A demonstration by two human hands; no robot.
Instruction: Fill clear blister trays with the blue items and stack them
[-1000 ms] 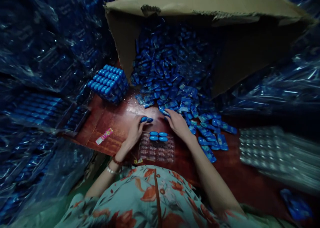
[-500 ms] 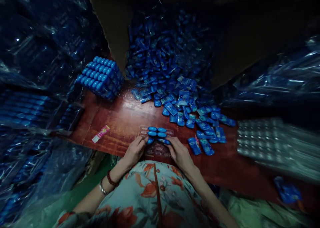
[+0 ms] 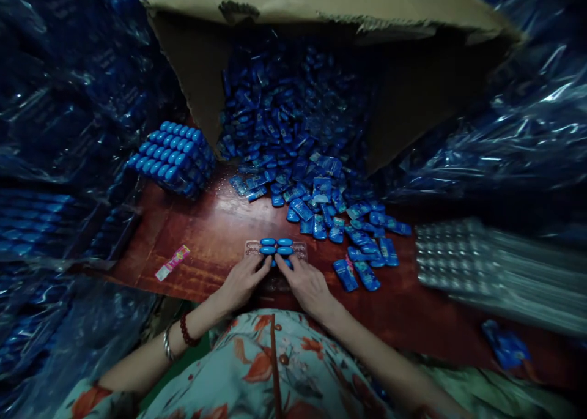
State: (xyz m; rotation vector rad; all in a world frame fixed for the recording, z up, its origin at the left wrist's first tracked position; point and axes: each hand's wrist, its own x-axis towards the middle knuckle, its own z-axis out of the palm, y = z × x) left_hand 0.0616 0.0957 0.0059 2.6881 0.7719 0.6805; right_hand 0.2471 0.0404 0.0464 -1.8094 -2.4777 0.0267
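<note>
Pressing blue capsules into a half-hidden clear tray, both hands' grip unclear.

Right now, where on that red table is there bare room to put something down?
Bare wood lies between the pink wrapper, the stacked blue block and the clear tray under both hands. It is crowded right of the tray, where loose blue packets spill from the cardboard box.

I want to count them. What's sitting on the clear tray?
Four blue capsules show on the tray's far end. The left hand and right hand cover the rest.
</note>
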